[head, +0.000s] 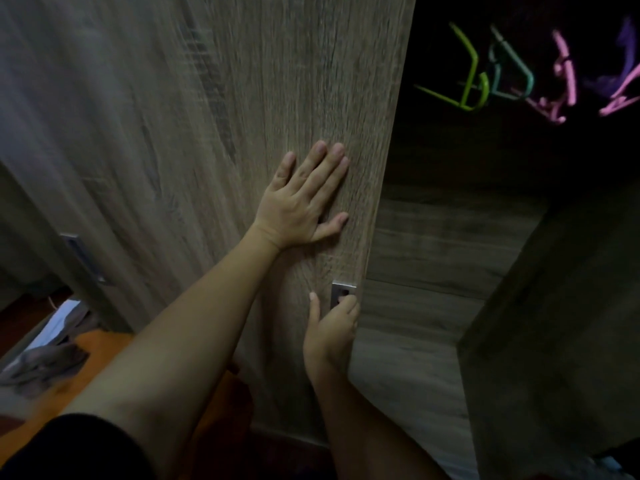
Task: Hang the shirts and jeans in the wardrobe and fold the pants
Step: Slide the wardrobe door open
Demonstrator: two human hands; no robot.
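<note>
A wood-grain sliding wardrobe door [214, 140] fills the middle of the view. My left hand [304, 199] lies flat on it, fingers spread, near its right edge. Lower down, my right hand [332, 327] hooks its fingertips into the door's recessed metal handle [343, 292]. To the right the wardrobe interior [450, 216] is dark, with empty plastic hangers on the rail: a green hanger [471, 81], a teal hanger [512, 74] and pink hangers [568, 81]. Grey clothes [45, 365] lie on the floor at lower left.
A second door panel with a metal handle [83, 258] stands at the left. A dark wooden side panel [554, 323] rises at the right. The orange-brown floor [104, 344] shows at bottom left. A purple item [620, 64] hangs at the far right.
</note>
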